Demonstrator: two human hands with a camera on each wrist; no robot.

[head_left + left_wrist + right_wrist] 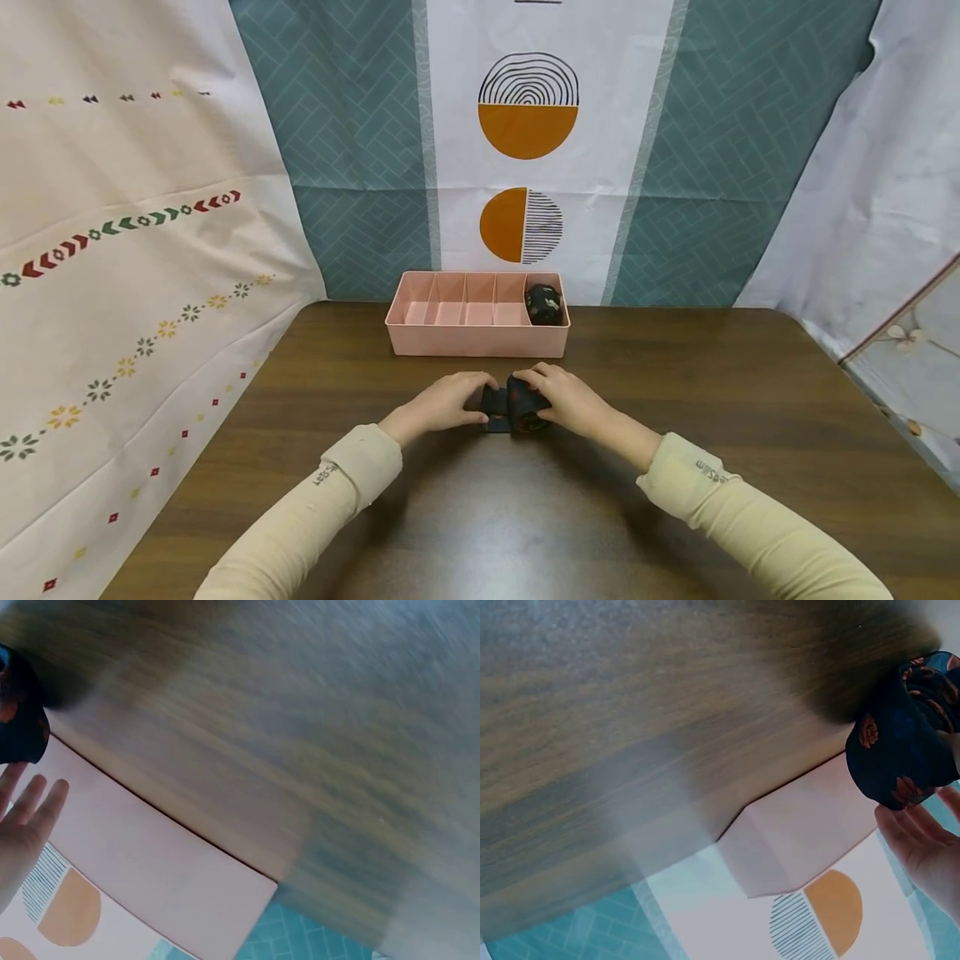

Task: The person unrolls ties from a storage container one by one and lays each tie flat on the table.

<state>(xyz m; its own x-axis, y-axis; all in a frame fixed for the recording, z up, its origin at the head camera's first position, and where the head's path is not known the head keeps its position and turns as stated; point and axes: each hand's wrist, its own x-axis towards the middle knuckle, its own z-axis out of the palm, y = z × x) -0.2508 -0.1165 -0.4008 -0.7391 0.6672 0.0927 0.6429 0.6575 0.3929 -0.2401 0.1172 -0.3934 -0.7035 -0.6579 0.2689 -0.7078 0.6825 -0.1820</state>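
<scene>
A dark blue necktie (525,407) with orange flowers lies on the table, mostly rolled up, its roll showing a spiral end (900,742) in the right wrist view. My right hand (566,402) holds the roll from the right, thumb on the near side and fingers over the far side. A short flat stretch of the necktie reaches left from the roll. Beside that flat end is my left hand (450,402), with thumb and fingertips right at its edge. In the left wrist view its fingers (46,806) are fairly straight, just under the dark cloth.
A pink organizer box (480,342) with several compartments stands behind the hands at the table's back edge. Its rightmost compartment holds a dark patterned roll (543,305). Patterned curtains (360,167) hang behind and beside the brown wooden table (675,375).
</scene>
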